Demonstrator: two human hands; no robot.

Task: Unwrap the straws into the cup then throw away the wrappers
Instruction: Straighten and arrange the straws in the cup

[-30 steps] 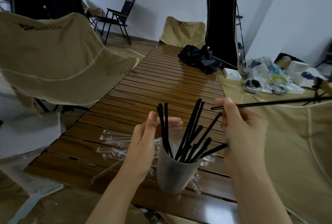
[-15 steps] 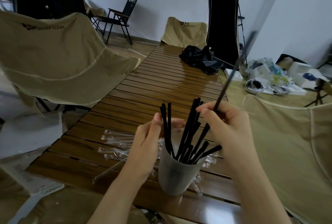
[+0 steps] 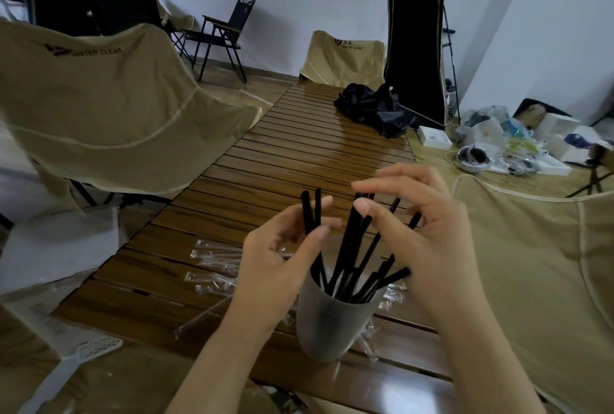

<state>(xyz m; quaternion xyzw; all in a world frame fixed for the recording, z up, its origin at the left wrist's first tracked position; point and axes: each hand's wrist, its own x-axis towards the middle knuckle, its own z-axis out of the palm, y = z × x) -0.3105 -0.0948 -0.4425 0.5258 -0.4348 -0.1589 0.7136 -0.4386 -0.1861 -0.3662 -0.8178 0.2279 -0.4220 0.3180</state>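
Observation:
A frosted grey cup (image 3: pixel 327 324) stands near the front edge of the slatted wooden table (image 3: pixel 299 154). Several black straws (image 3: pixel 349 247) fan out of it. My left hand (image 3: pixel 275 264) is just left of the cup, its thumb and fingers pinching two upright straws (image 3: pixel 310 211). Above the right-hand straws my right hand (image 3: pixel 415 231) hovers with fingers spread and nothing in it. Clear empty wrappers (image 3: pixel 212 264) lie scattered on the table left of the cup, and a few more wrappers (image 3: pixel 392 294) lie to its right.
Beige folding chairs stand at the left (image 3: pixel 99 98), the right (image 3: pixel 548 264) and the far end (image 3: pixel 342 55). A black crumpled bag (image 3: pixel 372 108) lies on the far part of the table. Boxes and cables (image 3: pixel 498 144) clutter the floor to the right.
My right hand swung a black straw from level to upright, dropped it into the cup and let go; its fingers are now spread. My left hand stayed by the two left straws.

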